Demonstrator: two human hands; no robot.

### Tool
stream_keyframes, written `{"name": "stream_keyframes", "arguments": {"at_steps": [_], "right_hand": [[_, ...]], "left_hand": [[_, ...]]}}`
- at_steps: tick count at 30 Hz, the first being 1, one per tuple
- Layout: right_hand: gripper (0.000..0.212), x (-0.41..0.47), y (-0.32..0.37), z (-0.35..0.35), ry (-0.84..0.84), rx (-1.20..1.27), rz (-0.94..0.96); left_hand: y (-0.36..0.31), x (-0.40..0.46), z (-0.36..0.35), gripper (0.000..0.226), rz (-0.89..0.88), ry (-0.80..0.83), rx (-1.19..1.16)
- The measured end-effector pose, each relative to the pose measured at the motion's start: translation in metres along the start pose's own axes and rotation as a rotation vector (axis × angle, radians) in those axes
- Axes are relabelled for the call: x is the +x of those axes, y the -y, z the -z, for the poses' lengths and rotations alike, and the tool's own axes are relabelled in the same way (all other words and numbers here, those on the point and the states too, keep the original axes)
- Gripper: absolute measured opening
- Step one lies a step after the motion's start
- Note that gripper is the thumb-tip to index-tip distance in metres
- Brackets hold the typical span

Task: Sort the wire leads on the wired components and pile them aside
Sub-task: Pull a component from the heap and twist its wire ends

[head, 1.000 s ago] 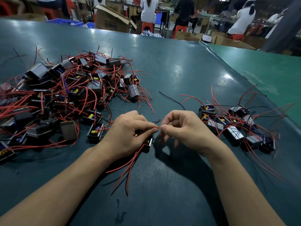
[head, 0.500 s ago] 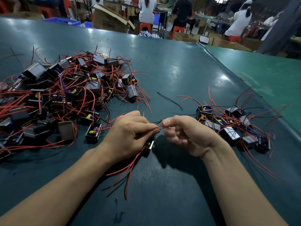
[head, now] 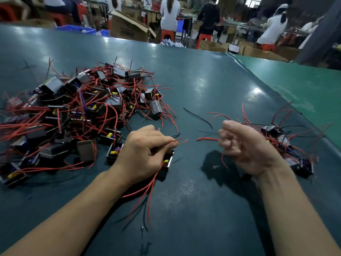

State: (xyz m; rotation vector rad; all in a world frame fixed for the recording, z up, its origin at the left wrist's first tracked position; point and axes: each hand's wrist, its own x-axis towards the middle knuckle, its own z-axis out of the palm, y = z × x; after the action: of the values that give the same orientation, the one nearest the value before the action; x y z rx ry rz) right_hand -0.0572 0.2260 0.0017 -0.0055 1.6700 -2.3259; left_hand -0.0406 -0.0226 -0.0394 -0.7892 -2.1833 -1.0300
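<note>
Head view, the only one you've got: your left hand grips one black box component, thumb and forefinger pinching a couple of its red leads so the tips stick out toward the right. Other red and black leads from the same unit trail back under your wrist toward you, across the desk. The component sits at or just off the desk surface, just beside the near edge of the big pile; can't tell if it's touching down.

Your right hand is blurred, fingers curled, near the left hand but not touching it. A red wire end pokes out on its thumb side and another thin red bit hangs below the palm, so prob. it's pinching a lead, but blur means I can't say for sure.

Progress, as a judgement: early. The unsorted heap on your left is large, a tangle of boxes w/ red leads crossing every way, plus some blue and yellow parts showing. The done pile on your right, partly hidden behind the right hand, is much smaller, maybe a handful of units w/ leads fanning up and out. So most of the work is left. A loose black wire lies on the desk between the two piles, belonging to neither.

The unit in hand looks mid-sort: leads not yet all gathered, not yet set w/ the right pile.
</note>
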Motion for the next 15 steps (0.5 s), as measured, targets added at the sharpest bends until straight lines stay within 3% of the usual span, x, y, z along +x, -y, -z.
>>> {"name": "stream_keyframes", "arguments": {"at_steps": [2, 4, 11, 15], "right_hand": [[0.028, 0.005, -0.015, -0.012, 0.046, -0.291, -0.017], [0.035, 0.007, -0.023, -0.020, 0.066, -0.397, -0.007], [0.005, 0.011, -0.027, -0.025, 0.053, -0.372, 0.134], [0.007, 0.011, -0.028, -0.029, 0.032, -0.413, 0.198]], "left_hand": [[-0.003, 0.002, -0.004, 0.006, -0.010, 0.015, -0.001], [-0.003, 0.001, -0.006, 0.008, -0.017, 0.033, 0.004], [0.000, 0.001, -0.008, 0.012, 0.032, 0.063, 0.002], [0.000, 0.000, -0.009, 0.013, 0.078, 0.074, -0.020]]}}
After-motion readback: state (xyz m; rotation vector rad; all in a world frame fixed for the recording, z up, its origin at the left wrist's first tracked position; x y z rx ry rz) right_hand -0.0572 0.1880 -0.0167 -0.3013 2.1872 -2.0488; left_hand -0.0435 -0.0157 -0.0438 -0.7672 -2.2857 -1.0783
